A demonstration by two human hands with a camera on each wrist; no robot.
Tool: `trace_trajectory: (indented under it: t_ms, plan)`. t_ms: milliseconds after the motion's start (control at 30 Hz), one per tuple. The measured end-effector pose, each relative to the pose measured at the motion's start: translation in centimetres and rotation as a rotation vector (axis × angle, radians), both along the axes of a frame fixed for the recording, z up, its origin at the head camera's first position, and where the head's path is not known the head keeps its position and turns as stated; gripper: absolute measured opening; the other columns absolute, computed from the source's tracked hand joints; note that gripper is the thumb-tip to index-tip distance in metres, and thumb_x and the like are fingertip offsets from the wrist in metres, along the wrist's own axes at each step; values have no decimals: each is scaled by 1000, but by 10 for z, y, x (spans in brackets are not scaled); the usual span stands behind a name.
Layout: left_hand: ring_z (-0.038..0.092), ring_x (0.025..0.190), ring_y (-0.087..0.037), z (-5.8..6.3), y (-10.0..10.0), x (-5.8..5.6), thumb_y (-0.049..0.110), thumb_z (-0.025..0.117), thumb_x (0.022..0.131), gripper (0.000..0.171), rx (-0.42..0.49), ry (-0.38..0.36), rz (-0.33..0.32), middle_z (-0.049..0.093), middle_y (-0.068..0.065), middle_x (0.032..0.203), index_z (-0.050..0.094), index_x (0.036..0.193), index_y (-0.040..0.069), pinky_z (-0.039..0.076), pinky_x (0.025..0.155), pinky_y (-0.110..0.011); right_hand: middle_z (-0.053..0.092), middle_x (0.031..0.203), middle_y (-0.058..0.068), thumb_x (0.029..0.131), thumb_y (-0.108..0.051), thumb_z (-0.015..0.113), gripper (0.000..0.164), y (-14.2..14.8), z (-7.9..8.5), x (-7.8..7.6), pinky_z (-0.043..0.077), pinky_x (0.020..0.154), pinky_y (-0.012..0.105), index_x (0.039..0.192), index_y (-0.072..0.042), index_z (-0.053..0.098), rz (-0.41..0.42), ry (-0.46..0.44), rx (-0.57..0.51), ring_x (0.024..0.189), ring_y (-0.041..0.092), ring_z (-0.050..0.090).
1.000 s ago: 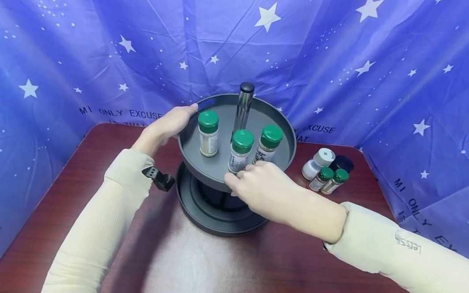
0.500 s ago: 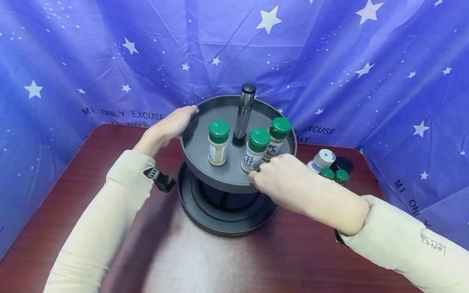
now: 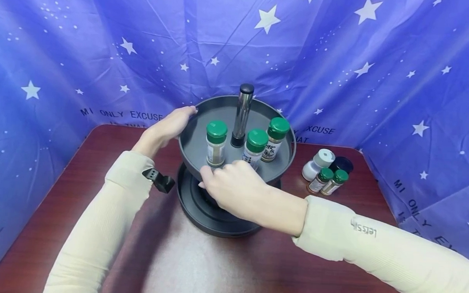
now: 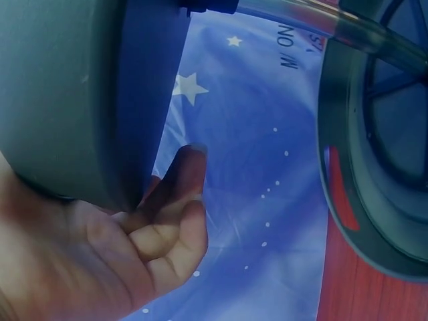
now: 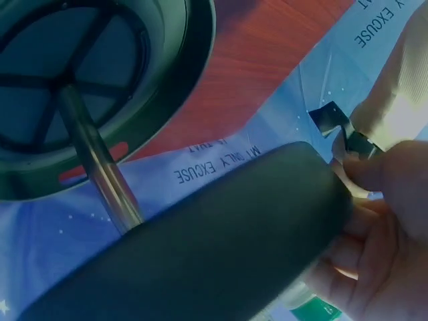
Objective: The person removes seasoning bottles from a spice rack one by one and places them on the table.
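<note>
A dark grey two-tier turntable rack stands on the table, its upper tray [image 3: 256, 112] raised above the lower tray [image 3: 199, 217] on a metal post [image 3: 242, 116]. Three green-capped spice jars stand upright on the upper tier: a left one [image 3: 216, 152], a middle one [image 3: 254, 155] partly behind my hand, and a right one [image 3: 273, 146]. My left hand [image 3: 169, 127] holds the upper tray's left rim; its fingers [image 4: 180, 227] bend beneath the edge in the left wrist view. At the front rim, my right hand [image 3: 236, 188] grips the tray, fingers curled at the edge.
On the table [image 3: 76, 200] to the right stand a white shaker [image 3: 311, 169], a dark-lidded container [image 3: 342, 164] and two small green-capped jars, a left one [image 3: 318, 183] and a right one [image 3: 331, 185]. A starry blue curtain [image 3: 224, 31] hangs around the table.
The upper tray first turned with my right hand, carrying the jars rightward. Since then my right hand has shifted left along the front rim, the jars staying nearly put. My left hand holds its place.
</note>
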State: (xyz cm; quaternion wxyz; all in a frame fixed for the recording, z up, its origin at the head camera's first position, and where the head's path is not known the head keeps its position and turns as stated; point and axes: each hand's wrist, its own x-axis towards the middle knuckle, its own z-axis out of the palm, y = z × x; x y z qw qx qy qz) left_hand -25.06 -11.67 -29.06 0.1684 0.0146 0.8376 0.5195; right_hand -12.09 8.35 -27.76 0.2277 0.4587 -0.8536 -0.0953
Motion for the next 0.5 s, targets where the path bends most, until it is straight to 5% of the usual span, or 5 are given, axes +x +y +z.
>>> trace_trajectory:
  t_ms: [200, 500]
  plan:
    - [46, 127, -28, 0, 1, -1, 40, 16, 107, 58, 10, 6, 6, 32, -14, 157, 27, 156, 10, 46, 105, -47, 59, 57, -3, 96, -29, 63, 23, 4, -2, -4, 46, 45, 33, 83, -12, 57, 36, 5, -16, 52, 18, 61]
    - [61, 96, -18, 2, -2, 0, 49, 14, 106, 63, 18, -3, 16, 53, -16, 131, 42, 145, 8, 53, 89, -39, 59, 57, -1, 95, -29, 66, 22, 25, 8, -7, 44, 43, 33, 86, -12, 56, 95, -152, 40, 50, 19, 60]
